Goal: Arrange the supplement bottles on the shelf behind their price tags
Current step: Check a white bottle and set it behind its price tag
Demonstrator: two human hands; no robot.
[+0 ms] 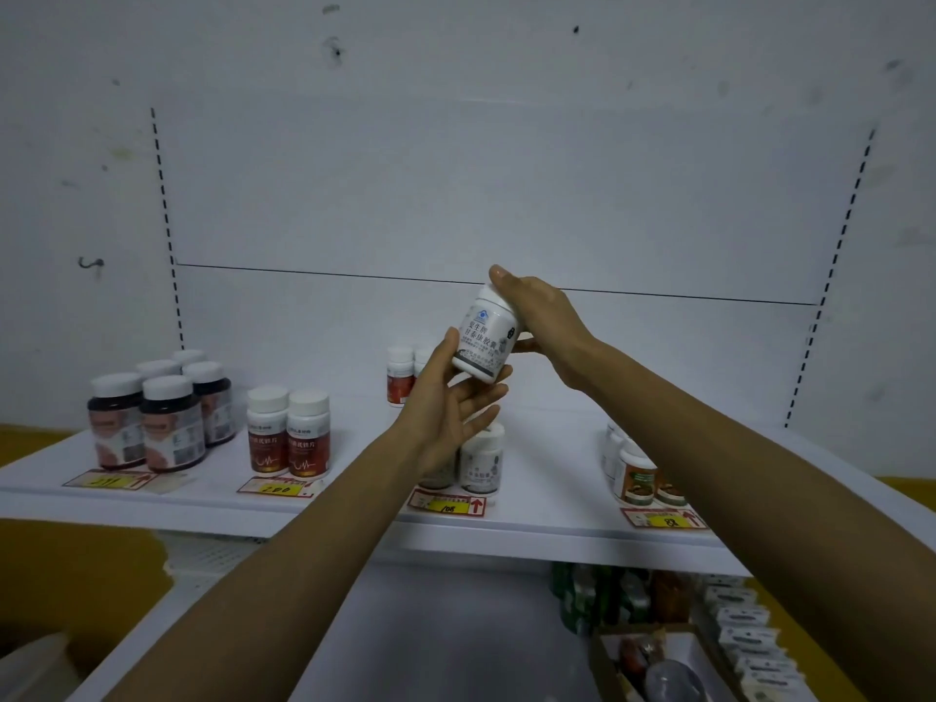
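A white supplement bottle (485,332) with dark print is held tilted in the air above the white shelf (354,504). My right hand (537,321) grips it from above and behind, with the thumb under its side. My left hand (451,397) supports its base with spread fingers. Below them two matching white bottles (481,461) stand behind the middle price tag (448,503). Dark jars (162,423) stand at the left behind a tag (109,479). Two red-label bottles (288,433) stand behind another tag (278,487). Orange-label bottles (635,473) stand at the right.
More red-label bottles (400,374) stand at the back of the shelf, behind my left hand. Below the shelf at the right are a cardboard box (653,661), green packs (582,595) and a row of small white boxes (749,635). A white backboard rises behind the shelf.
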